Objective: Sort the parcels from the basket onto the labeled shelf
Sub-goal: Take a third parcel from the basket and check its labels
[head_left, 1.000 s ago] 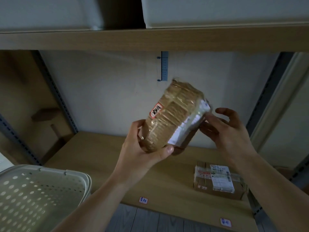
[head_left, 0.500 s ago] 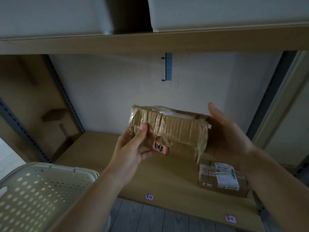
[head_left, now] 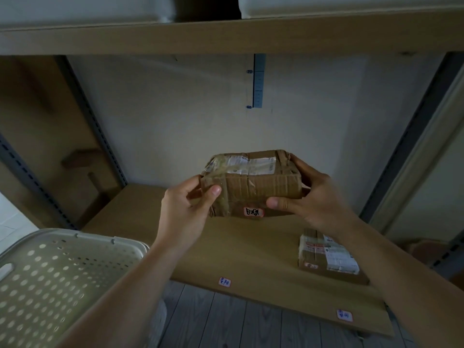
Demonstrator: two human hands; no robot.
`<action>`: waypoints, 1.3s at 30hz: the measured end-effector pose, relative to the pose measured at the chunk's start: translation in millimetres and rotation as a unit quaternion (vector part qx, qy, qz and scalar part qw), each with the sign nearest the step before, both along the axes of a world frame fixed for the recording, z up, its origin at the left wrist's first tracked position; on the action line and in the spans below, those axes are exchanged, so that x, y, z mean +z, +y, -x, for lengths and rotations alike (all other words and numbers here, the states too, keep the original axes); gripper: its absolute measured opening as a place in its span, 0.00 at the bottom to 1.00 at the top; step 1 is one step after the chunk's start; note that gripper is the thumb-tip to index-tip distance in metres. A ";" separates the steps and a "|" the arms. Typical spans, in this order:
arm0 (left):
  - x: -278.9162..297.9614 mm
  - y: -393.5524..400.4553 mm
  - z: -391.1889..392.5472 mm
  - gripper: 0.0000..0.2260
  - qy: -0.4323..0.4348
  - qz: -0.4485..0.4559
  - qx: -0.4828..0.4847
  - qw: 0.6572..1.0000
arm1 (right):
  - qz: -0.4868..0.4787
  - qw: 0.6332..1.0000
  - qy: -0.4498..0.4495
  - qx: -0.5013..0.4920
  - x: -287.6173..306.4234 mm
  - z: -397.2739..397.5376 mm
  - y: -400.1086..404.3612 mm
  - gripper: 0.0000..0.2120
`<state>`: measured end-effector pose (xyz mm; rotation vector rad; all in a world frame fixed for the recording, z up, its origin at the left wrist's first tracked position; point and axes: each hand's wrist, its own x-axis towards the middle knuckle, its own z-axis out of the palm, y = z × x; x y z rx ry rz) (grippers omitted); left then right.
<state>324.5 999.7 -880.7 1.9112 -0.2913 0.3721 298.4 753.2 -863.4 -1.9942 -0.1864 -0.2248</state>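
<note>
A taped brown cardboard parcel with a white shipping label on top and a small red-edged sticker on its front is held level just above the wooden shelf. My left hand grips its left end, thumb on the front face. My right hand holds its right end, thumb under the front edge. A second taped parcel lies on the shelf at the right. Two small labels are stuck near the shelf's front edge. The white perforated basket sits at lower left; its contents are not visible.
An upper wooden shelf carries white bins overhead. Grey metal uprights flank the bay on both sides. A blue ruler strip hangs on the back wall. Grey plank floor shows below the shelf.
The parcel has been turned from tilted on end to lying level, shipping label up, and lowered toward the shelf. Both hands shifted to its ends.
</note>
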 end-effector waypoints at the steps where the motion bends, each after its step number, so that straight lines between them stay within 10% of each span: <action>1: -3.9 1.8 -4.0 0.04 0.006 0.001 0.003 1.000 | 0.020 1.000 0.001 -0.002 -1.1 -1.8 0.5 0.40; 15: -73.6 -28.7 -70.1 0.12 0.145 0.073 0.125 0.979 | -0.107 0.970 0.204 -0.073 -58.8 -49.2 22.9 0.17; 39: -177.2 -23.4 -103.0 0.06 0.285 -0.053 0.075 0.954 | -0.029 0.920 0.353 -0.166 -181.1 -91.5 34.4 0.22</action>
